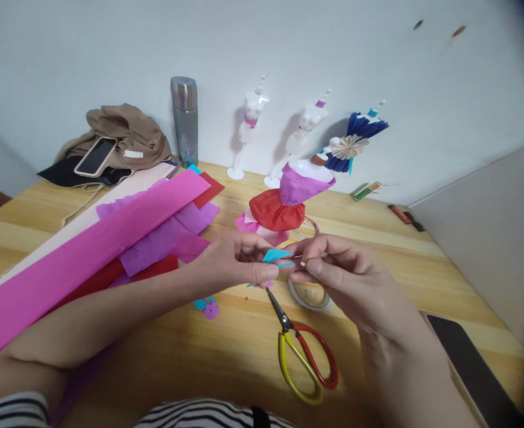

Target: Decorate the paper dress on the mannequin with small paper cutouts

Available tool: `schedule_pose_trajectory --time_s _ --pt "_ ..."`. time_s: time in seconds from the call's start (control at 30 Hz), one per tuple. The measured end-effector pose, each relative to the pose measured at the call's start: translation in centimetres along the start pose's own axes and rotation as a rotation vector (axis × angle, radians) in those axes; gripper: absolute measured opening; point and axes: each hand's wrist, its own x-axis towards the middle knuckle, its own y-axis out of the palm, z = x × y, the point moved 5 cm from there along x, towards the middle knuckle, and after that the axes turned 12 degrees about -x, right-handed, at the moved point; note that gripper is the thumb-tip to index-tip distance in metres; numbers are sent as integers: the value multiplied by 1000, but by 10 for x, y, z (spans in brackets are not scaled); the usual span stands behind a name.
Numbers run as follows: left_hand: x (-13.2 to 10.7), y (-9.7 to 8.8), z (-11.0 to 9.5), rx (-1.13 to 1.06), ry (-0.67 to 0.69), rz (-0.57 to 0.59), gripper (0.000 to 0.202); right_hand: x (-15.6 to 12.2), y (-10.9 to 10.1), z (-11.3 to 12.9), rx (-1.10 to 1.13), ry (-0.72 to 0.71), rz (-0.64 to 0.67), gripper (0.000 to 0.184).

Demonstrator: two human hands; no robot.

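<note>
In front of me, my left hand [235, 258] pinches a small piece of bright blue paper [276, 255] between thumb and fingers. Close beside it, my right hand [346, 270] is closed with thumb against forefinger on a tiny white piece [303, 263], too small to identify. Below both hands lie scissors [285, 323] with one yellow and one red handle. A roll of tape [319, 307] lies partly hidden under my right hand. Just beyond the hands stands a small dress form in a purple top [304, 185] and red skirt [275, 209].
Long magenta paper [110, 255] and other coloured sheets spread over the left. Small white dress forms [246, 131] and a blue-dressed one [364, 131] stand along the wall near a thermos [185, 122]. Phones lie on a brown cloth [128, 134] and at right [467, 362]. Purple flower cutout [210, 310].
</note>
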Motion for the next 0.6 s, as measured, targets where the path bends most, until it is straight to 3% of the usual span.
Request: schedule_pose_trajectory --time_s 0.2,0.6 --pt "4 -7 9 -169 -80 -45 28 -1 1 1 -53 -11 -10 26" --pt "10 -8 27 -157 -209 -68 24 -1 1 3 -197 -30 -29 32"
